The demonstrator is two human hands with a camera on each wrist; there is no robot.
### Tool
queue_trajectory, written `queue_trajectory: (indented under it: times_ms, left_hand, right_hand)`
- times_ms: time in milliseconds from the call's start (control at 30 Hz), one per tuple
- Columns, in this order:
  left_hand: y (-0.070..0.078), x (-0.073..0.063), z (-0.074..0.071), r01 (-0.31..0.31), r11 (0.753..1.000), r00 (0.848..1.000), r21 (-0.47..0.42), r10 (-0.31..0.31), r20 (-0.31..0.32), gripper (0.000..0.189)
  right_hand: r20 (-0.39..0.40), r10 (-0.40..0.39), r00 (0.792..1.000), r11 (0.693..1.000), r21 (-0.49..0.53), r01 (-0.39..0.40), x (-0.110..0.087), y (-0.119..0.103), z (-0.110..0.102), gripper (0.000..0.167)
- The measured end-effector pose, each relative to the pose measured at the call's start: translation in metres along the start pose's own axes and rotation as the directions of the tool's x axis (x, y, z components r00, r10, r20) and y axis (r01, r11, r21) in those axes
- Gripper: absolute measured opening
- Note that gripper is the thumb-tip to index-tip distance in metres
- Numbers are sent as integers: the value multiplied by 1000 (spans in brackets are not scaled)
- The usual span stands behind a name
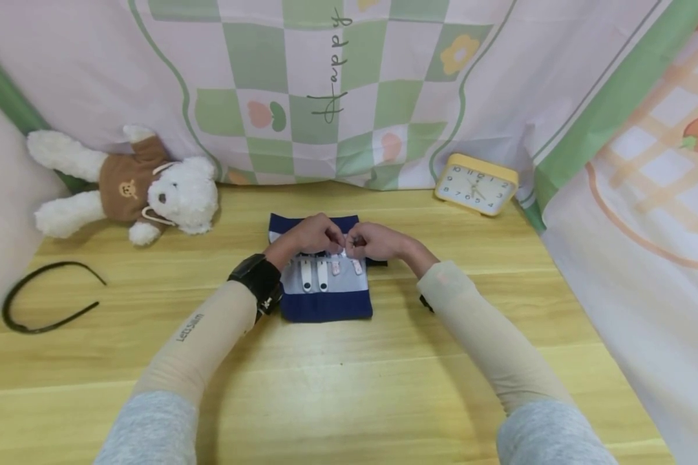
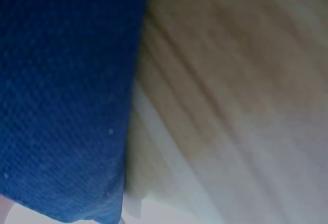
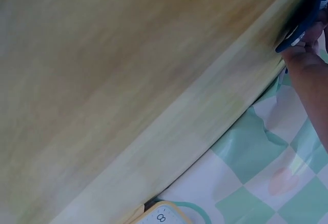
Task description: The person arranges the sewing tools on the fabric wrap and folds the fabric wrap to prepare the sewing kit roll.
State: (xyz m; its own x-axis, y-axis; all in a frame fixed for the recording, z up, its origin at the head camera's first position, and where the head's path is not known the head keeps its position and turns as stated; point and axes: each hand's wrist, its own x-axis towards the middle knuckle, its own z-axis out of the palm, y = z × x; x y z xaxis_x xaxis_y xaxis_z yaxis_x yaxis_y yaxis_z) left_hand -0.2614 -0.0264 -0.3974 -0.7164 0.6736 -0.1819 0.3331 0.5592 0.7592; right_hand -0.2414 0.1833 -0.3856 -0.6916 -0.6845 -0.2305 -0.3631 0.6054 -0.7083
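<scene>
A navy-edged fabric pouch (image 1: 326, 307) lies unfolded on the table, with a grey middle and clear pockets. Two white nail clippers (image 1: 306, 276) or similar tools and two small pink clips (image 1: 357, 267) sit in the pockets. My left hand (image 1: 317, 234) and right hand (image 1: 379, 241) meet over the upper part of the pouch, fingertips curled and pinching at the clear pocket (image 1: 344, 252). Whether a small thing is also between the fingers is hidden. The left wrist view shows only the pouch's blue cloth (image 2: 61, 90) beside the table.
On the wooden table (image 1: 326, 387) a white plush dog (image 1: 134, 184) in brown lies at the back left. A black headband (image 1: 20, 316) is at the left edge. A yellow clock (image 1: 477, 184) stands back right, before a checked curtain (image 1: 337, 77). A black strap (image 1: 378, 263) sticks out beside the pouch.
</scene>
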Motion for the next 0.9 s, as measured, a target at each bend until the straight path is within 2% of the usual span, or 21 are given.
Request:
queue_trajectory:
  times_ms: [133,367,533,700,900]
  left_hand:
    - [2,-3,-1,-18,1000,1000,-3,18,-15,16]
    - [5,-14,-7,-20,997,998,-76,15,-67,16]
    - [3,-28,-15,-49,998,992,-35,45,-114,19]
    - [-4,-48,-26,-55,998,973,27,59,-224,24]
    - [-12,-81,-41,25,986,942,164,32,-334,29]
  right_hand:
    - [-5,12,1000,1000,18,-12,-1,0,0,17]
    - [-42,44,998,995,96,-40,-3,0,-1,10]
    - [-116,69,991,995,81,-59,-6,-3,-5,13]
    - [-216,41,976,999,-20,-47,-11,-8,-11,19]
    - [-315,42,948,992,-102,-78,-21,-10,-16,33]
